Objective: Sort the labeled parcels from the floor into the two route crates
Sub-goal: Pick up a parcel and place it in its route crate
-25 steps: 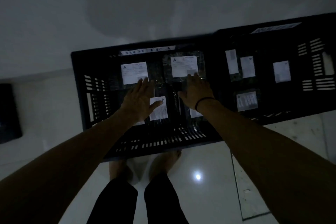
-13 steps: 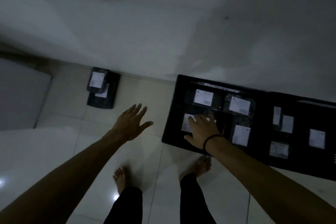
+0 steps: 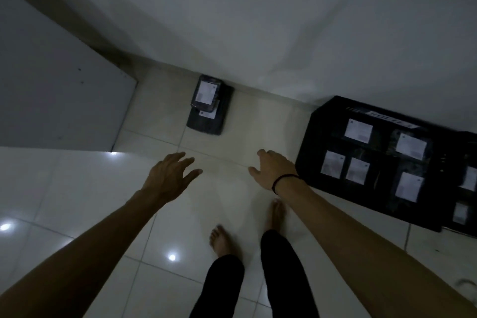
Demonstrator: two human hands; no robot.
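Left hand (image 3: 170, 178): empty, fingers spread.
Right hand (image 3: 273, 172): empty, fingers loose.
Parcel stack (image 3: 206, 104): 12 o'clock; long axis 12–6.
Crate (image 3: 309, 147): 3 o'clock.

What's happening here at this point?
A person is part-way through the sorting job. Both the left hand and right hand are open and empty, held out over the tiled floor. Two stacked parcels lie by the wall ahead, not yet picked up. The black crate on the right already holds several labelled parcels.

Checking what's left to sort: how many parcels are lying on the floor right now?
2: a small parcel stacked on a larger parcel, both against the far wall. Others may lie outside the view.
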